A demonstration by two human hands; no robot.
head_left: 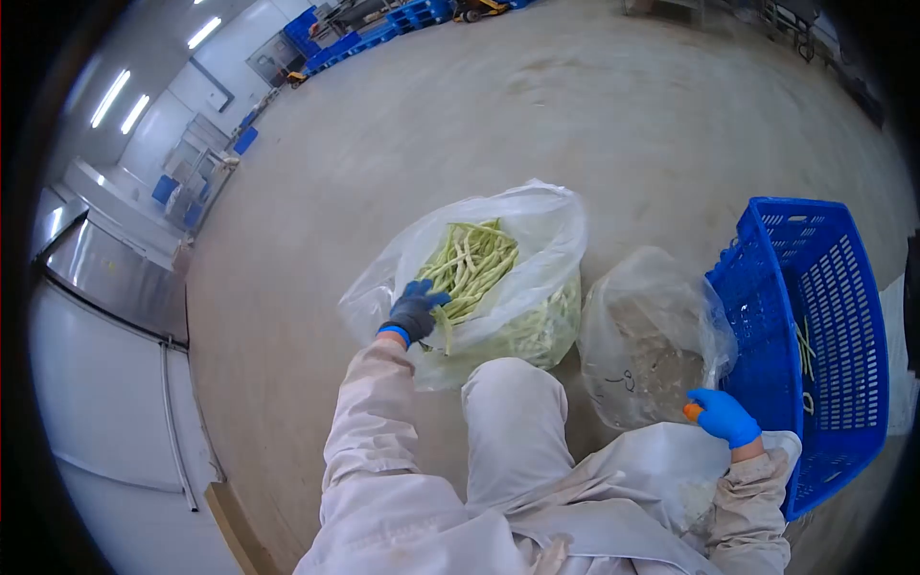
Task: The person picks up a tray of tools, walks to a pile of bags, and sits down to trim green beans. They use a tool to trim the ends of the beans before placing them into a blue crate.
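Long pale-green beans (472, 264) fill an open clear plastic bag (551, 216) on the floor in front of my knees. My left hand (415, 311), in a dark glove over a blue one, is at the bag's left side. Its fingers are closed around a green bean (448, 331) that hangs down by the bag's rim. At my right, my right hand (725, 419) wears a blue glove and is closed, with a small orange piece (692, 412) showing at its fingers. What that piece belongs to is hidden. The hand is beside a second clear bag (637, 331).
A tall blue perforated crate (791, 335) stands at the right, with a few beans (805, 350) inside. Along the left runs a white wall (115, 422) with a metal panel. Blue pallets (417, 14) and a pallet jack (479, 10) are far back.
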